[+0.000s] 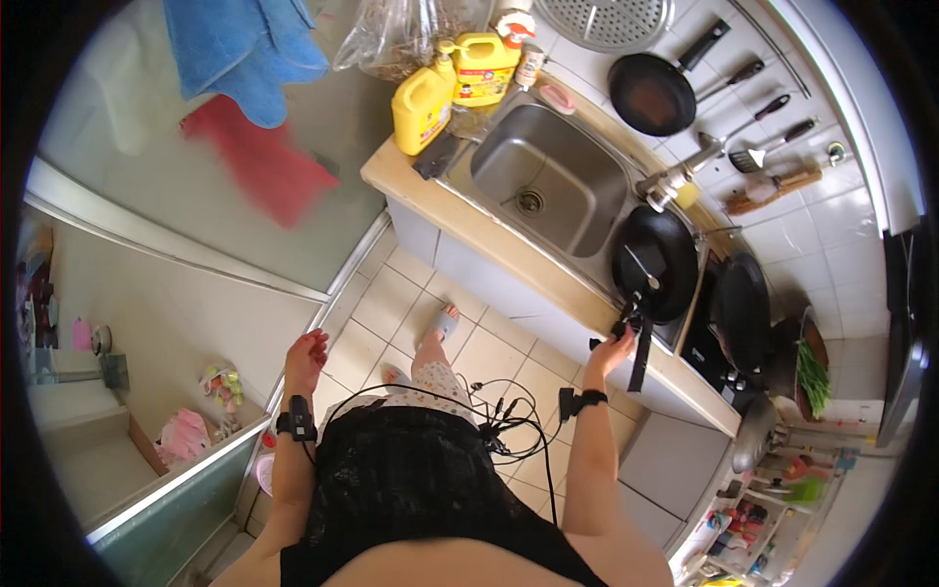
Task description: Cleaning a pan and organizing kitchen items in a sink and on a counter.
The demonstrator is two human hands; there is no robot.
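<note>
My right hand (610, 354) is at the counter's front edge, fingers closed around a small black object (623, 326) whose exact kind is unclear. Just beside it, the black handle (641, 359) of a wok juts out over the edge. That black wok (671, 242) rests at the right end of the sink unit, with a metal spoon (651, 280) lying in it. Away to the left, my left hand (304, 359) hangs in the air near the sliding door frame, fingers loosely curled and holding nothing.
The steel sink (506, 139) has a faucet (664, 192) at its right. Yellow detergent jugs (422, 110) stand left of it. A stove (708, 352) carries another pan (742, 315). Green vegetables (813, 378) lie beyond. Black cables (506, 433) dangle before my waist.
</note>
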